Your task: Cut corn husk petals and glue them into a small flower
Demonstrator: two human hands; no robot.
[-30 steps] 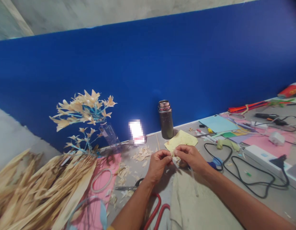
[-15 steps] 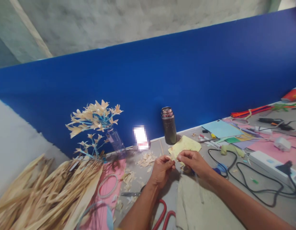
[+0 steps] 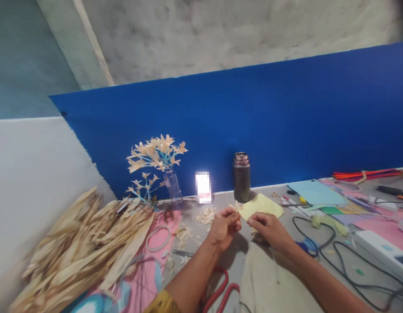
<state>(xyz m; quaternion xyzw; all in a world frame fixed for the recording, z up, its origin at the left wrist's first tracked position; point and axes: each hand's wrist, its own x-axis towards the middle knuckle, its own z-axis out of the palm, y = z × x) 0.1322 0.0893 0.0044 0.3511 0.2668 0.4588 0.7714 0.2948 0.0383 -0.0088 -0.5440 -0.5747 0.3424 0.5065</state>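
In the head view my left hand (image 3: 223,229) is closed in a pinch on a small pale husk piece (image 3: 236,207), which pokes up above the fingertips. Just to its right is my right hand (image 3: 266,228), thumb and fingers pressed together; whatever is in them is too small to make out. Behind both hands lies a sheet of yellow paper (image 3: 262,205). A heap of cut husk pieces (image 3: 205,216) sits left of the fingers. Scissors with red handles (image 3: 217,292) lie below the left wrist, and a pale cloth (image 3: 266,278) spreads under the right forearm.
A dark open flask (image 3: 242,179) stands by the blue partition (image 3: 221,117). Husk flowers (image 3: 157,152) rise from a clear bottle (image 3: 173,187). Dried husks (image 3: 87,252) are piled at left beside pink paper (image 3: 146,278). Black cable (image 3: 343,269) and a white power strip (image 3: 380,250) occupy the right.
The view has turned left, so the table's things appear farther right. The right hand has drawn slightly down and away from the left fingertips. The left hand keeps its pinch.
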